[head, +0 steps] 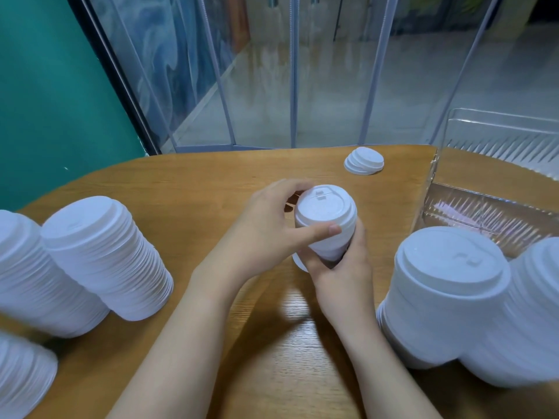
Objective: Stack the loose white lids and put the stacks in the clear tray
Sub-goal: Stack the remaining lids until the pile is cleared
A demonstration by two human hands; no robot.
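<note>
Both hands hold one short stack of lids (325, 225) upright at the middle of the wooden table (211, 182): the left hand (266, 231) curls round its top, thumb across the front, and the right hand (341, 267) grips its base. The clear tray (484, 204) stands at the right edge; no lids show in the part in view. Tall stacks flank the arms, and a few loose lids (364, 161) lie near the far edge.

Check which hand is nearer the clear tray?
Right. The right hand grips the bottom of the held lid stack, on the side toward the clear tray. The left hand grips the stack's top from the far side.
</note>
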